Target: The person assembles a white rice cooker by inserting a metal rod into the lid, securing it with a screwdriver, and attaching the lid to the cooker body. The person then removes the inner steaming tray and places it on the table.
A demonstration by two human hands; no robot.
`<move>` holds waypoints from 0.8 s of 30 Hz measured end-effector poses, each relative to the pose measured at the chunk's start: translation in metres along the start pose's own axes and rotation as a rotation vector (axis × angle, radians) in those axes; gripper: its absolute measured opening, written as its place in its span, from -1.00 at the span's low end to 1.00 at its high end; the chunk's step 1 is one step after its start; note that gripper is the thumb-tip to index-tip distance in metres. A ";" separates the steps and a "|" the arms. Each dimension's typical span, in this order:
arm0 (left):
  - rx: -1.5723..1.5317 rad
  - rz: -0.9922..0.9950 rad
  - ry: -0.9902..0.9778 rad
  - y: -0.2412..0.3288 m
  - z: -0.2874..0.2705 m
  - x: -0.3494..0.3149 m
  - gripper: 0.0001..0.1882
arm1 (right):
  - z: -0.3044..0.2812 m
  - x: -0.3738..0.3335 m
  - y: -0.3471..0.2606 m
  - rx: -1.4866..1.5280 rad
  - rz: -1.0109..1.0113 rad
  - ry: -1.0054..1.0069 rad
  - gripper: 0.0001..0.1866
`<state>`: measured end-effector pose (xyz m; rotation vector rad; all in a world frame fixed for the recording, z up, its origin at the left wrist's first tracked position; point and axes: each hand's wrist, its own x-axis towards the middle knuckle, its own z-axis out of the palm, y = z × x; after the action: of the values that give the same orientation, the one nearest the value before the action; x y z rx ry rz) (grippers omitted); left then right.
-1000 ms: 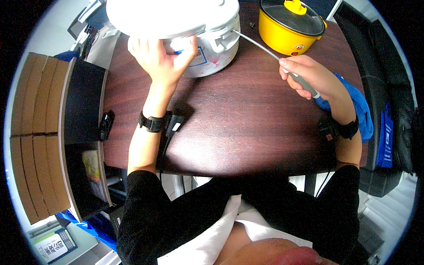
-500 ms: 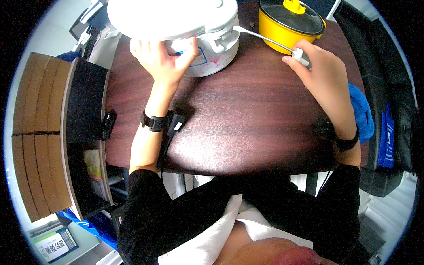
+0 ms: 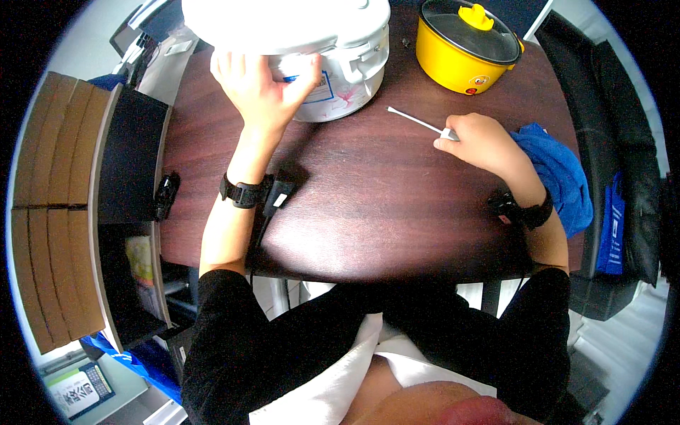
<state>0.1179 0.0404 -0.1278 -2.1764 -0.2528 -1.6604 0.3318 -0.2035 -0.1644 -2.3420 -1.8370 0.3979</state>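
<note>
A white rice cooker (image 3: 354,92) with a pink flower pattern stands at the far left of the table, its lid overexposed. My left hand (image 3: 262,92) grips its front under the lid rim, thumb apart from the fingers; the fingertips are partly lost in glare. My right hand (image 3: 478,142) is closed around the pale handle of a screwdriver (image 3: 418,122). The screwdriver's thin metal shaft points left and away from me, its tip apart from the cooker's right side.
Behind my right hand stands a yellow electric pot (image 3: 453,60) with a dark lid. A blue cloth (image 3: 559,177) lies by my right forearm. A black adapter with a cable (image 3: 278,198) rests beside my left wrist. Cardboard boxes (image 3: 57,212) and a shelf flank the table's left.
My right hand has drawn the screwdriver back from the cooker's side, toward me and lower. My left hand stays on the cooker. The view has shifted slightly.
</note>
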 end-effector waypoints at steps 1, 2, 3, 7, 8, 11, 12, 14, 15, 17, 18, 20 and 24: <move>-0.004 0.003 -0.001 -0.001 0.000 -0.001 -0.44 | 0.003 0.001 0.002 -0.032 -0.019 -0.013 -0.62; -0.008 0.006 -0.002 -0.002 0.001 -0.002 -0.44 | 0.005 0.003 0.003 -0.064 -0.037 -0.026 -0.63; -0.013 0.009 -0.003 -0.003 0.002 -0.003 -0.44 | 0.007 0.007 0.006 -0.086 -0.046 -0.066 -0.68; -0.013 0.005 0.039 0.000 0.002 0.002 -0.41 | 0.002 0.011 0.008 -0.020 -0.081 0.199 -0.73; -0.015 0.000 0.036 0.000 0.002 0.002 -0.40 | -0.004 0.014 0.001 0.009 -0.091 0.289 -0.74; -0.015 -0.050 -0.028 0.005 -0.005 0.001 -0.41 | -0.024 0.029 -0.029 0.197 -0.227 0.589 -0.77; -0.013 -0.068 -0.058 0.008 -0.008 0.002 -0.41 | -0.029 0.033 -0.039 0.279 -0.292 0.696 -0.79; -0.030 -0.055 -0.045 0.006 -0.008 0.004 -0.41 | -0.038 0.045 -0.062 0.393 -0.264 0.723 -0.81; -0.039 -0.047 -0.038 0.006 -0.007 0.004 -0.41 | -0.040 0.049 -0.068 0.449 -0.248 0.738 -0.82; -0.005 -0.023 -0.022 0.004 -0.005 0.004 -0.40 | -0.038 0.058 -0.074 0.437 -0.250 0.795 -0.82; 0.013 -0.012 -0.015 0.003 -0.004 0.004 -0.40 | -0.036 0.062 -0.075 0.431 -0.252 0.824 -0.82; 0.007 -0.026 -0.022 0.004 -0.004 0.004 -0.41 | -0.028 0.068 -0.075 0.439 -0.253 0.872 -0.84; 0.012 -0.044 -0.035 0.003 -0.004 0.000 -0.40 | -0.024 0.068 -0.080 0.427 -0.274 0.944 -0.86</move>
<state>0.1151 0.0359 -0.1278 -2.2081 -0.3220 -1.6417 0.2795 -0.1169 -0.1285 -1.5286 -1.3685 -0.2914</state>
